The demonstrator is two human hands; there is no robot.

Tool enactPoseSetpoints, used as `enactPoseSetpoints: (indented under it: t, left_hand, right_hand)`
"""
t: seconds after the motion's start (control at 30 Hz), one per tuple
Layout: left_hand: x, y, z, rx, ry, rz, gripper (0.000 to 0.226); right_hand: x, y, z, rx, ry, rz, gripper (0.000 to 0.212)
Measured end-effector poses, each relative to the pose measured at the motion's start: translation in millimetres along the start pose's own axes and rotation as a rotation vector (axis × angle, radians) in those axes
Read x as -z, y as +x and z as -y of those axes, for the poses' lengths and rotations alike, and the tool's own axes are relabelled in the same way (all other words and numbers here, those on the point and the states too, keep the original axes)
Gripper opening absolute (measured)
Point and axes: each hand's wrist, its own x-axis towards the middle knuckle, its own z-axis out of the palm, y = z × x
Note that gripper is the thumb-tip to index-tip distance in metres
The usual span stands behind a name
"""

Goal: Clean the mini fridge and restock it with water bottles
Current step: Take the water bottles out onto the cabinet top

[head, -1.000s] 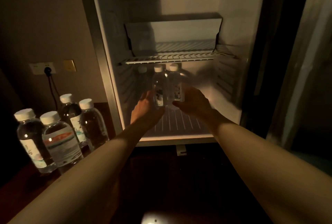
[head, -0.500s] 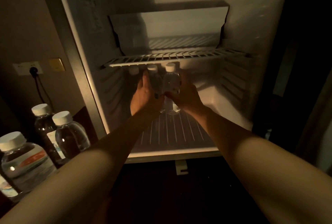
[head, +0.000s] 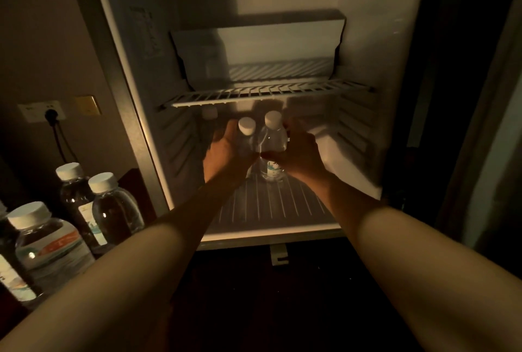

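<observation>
The open mini fridge (head: 364,41) fills the middle of the view. Both my hands reach into its lower compartment under the wire shelf (head: 268,91). My left hand (head: 226,151) grips a white-capped water bottle (head: 246,131). Beside it, my right hand (head: 299,154) holds a second clear bottle (head: 273,139). The two bottles are upright and touch each other above the ribbed fridge floor (head: 271,207). A third bottle's cap (head: 209,113) shows in shadow behind, at the back left.
Several more water bottles (head: 113,204) stand on a dark surface to the left of the fridge. A wall socket with a plug (head: 50,114) is on the wall behind them. A freezer box (head: 260,46) sits above the wire shelf. The dark fridge door stands at the right.
My hands have carried the two bottles deeper into the lower compartment and a little down toward the floor. The view has moved closer to the fridge.
</observation>
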Motion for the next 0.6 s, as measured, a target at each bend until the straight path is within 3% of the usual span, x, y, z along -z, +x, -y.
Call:
enactPoseSetpoints:
  t: [0.27, 0.6]
  left_hand:
    - [31, -32, -11, 0.068, -0.253, 0.024, 0.063]
    - [85, -93, -6, -0.033, -0.167, 0.041, 0.062]
  right_hand:
    - [21, -36, 18, 0.032, -0.055, 0.025, 0.075]
    - [38, -89, 66, 0.071, 0.035, 0.092, 0.068]
